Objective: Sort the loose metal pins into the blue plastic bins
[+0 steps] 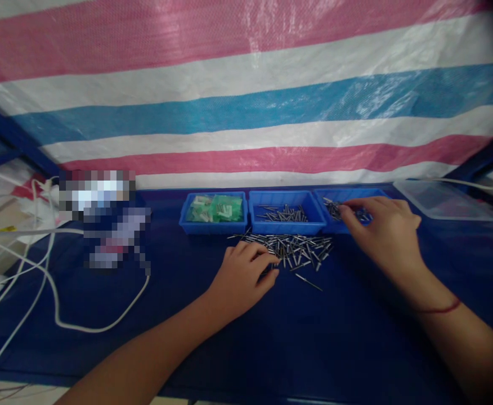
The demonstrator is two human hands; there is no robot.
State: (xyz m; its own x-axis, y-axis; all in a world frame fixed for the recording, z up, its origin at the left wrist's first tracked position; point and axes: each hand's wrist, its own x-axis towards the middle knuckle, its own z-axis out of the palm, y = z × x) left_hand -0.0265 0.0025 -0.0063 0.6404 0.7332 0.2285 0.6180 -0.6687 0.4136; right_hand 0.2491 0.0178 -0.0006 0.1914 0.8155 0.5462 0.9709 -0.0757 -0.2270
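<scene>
A loose heap of silvery blind rivets (297, 247) lies on the dark blue table, in front of the blue bins. My left hand (246, 275) rests at the heap's left edge with its fingers curled in over the rivets; whatever is between thumb and fingers is hidden. Over the right blue bin (316, 197), my right hand (385, 230) has thumb and forefinger pinched together near rivets inside; I cannot make out what the fingertips hold. More rivets lie in the middle blue bin (286, 228). One single rivet (309, 282) lies apart, in front of the heap.
The left blue bin (213, 228) holds green-and-clear packets (227, 209). A translucent plastic lid or tray (440, 199) lies at the back right. White cables (56, 315) loop over the table's left side, near a blurred-out item (120, 236). A striped plastic sheet (246, 112) hangs behind.
</scene>
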